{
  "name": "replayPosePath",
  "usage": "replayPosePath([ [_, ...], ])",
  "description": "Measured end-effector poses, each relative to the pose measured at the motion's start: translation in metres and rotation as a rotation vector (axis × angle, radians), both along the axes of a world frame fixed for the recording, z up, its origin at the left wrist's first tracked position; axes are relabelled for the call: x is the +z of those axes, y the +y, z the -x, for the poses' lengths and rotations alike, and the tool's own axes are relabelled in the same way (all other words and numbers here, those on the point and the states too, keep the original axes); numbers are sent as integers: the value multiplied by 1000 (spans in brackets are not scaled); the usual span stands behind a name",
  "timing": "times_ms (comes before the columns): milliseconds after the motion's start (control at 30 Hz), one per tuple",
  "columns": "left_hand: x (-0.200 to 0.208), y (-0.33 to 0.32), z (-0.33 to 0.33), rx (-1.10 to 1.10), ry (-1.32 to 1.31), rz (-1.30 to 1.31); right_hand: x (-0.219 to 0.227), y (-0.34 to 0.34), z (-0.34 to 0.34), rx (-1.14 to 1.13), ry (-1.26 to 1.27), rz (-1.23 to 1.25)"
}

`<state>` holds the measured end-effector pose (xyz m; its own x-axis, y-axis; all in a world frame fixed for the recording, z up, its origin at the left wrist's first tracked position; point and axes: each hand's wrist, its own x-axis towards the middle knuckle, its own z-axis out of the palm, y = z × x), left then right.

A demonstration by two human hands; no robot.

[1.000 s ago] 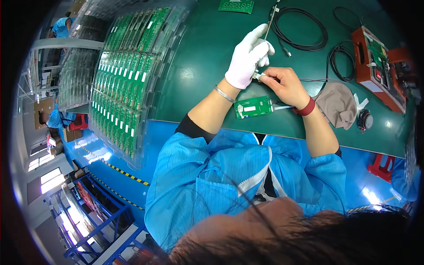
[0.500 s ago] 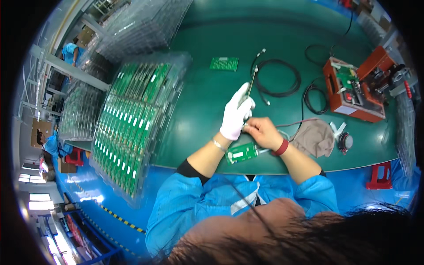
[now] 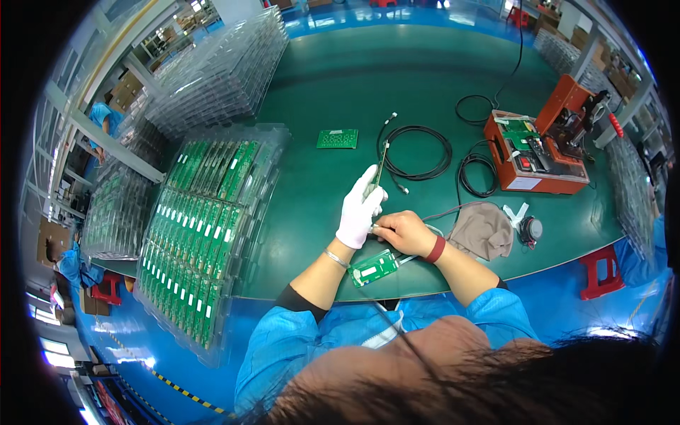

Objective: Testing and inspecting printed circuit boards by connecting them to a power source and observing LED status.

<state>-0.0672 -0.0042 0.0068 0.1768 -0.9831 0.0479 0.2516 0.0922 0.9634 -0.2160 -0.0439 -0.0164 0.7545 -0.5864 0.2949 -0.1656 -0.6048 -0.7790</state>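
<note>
My left hand (image 3: 360,212), in a white glove, grips a circuit board (image 3: 380,168) held edge-on, its narrow side toward me. Close against the board's near end, my right hand (image 3: 405,232), bare with a red wristband, has its thumb and fingers pinched on a small light-coloured piece, probably a cable plug; the fingers hide most of it. Just below the hands, a green circuit board (image 3: 375,269) with a white patch lies at the table's near edge, a pale cable running from its right side. Beyond the hands is another green board (image 3: 338,139), lying flat.
To the left stands a clear tray (image 3: 265,170) with rows of green boards, stacked trays (image 3: 219,78) behind it. Coiled black cables (image 3: 448,159) lie right of centre. Farther right are an orange test fixture (image 3: 542,185), a brown cloth (image 3: 483,234) and a small round speaker (image 3: 530,230).
The view has tilted up, showing more of the table's far side; things sit lower and farther left in the picture. Both hands keep nearly the same pose at the held board.
</note>
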Motion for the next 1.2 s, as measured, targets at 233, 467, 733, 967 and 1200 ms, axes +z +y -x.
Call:
replayPosePath([
  [233, -5, -1, -26, -93, -147, -66, 16, -11, 15, -319, -266, -95],
  [467, 17, 5, -26, -287, -246, -119, 19, -35, 28, -467, -253, -346],
  [733, 12, 5, -23, -333, -262, -127, 8, -40, 30, -376, -453, -433],
  [967, 14, 6, -19, -354, -320, -154, 18, -38, 37, -325, -399, -485],
  [1200, 17, 6, -22, -371, -359, -168, 18, -40, 37, -278, -345, -460],
])
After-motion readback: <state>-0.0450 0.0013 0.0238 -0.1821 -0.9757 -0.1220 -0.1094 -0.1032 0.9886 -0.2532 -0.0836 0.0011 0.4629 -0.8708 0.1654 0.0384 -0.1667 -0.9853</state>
